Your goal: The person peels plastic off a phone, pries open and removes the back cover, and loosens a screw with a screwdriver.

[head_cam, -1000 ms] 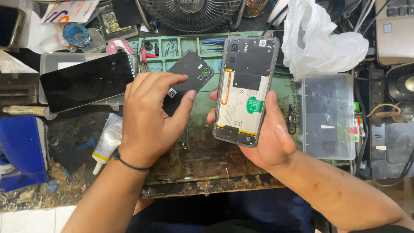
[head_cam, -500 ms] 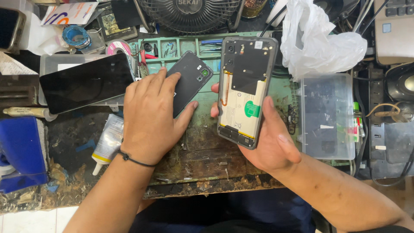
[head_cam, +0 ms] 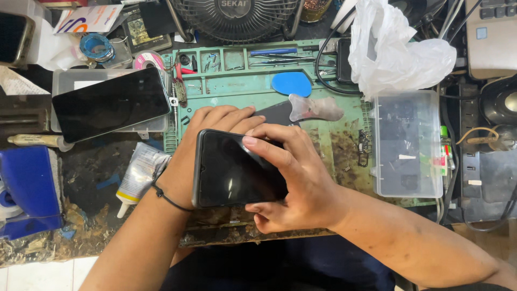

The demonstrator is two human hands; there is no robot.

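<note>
My right hand (head_cam: 304, 186) grips a dark smartphone (head_cam: 231, 168) by its edges. The phone lies sideways with its black screen facing up, above the green work mat (head_cam: 226, 89). Beneath the phone is my left hand (head_cam: 212, 123), wearing a thin black wristband. Its fingertips press on a black back cover (head_cam: 276, 112) that lies on the mat, and most of that cover is hidden by my hands.
A second dark-screened phone (head_cam: 110, 102) rests on a clear box at the left. A blue pick (head_cam: 291, 84) and a clear pry piece (head_cam: 318, 108) lie on the mat. A glue tube (head_cam: 137, 173), a clear parts box (head_cam: 406, 143), a white bag (head_cam: 396, 51) and a fan (head_cam: 234, 16) surround it.
My right hand has flipped the phone from its open back facing up to screen up and swung it sideways over my left hand. The left hand and back cover moved lower on the mat.
</note>
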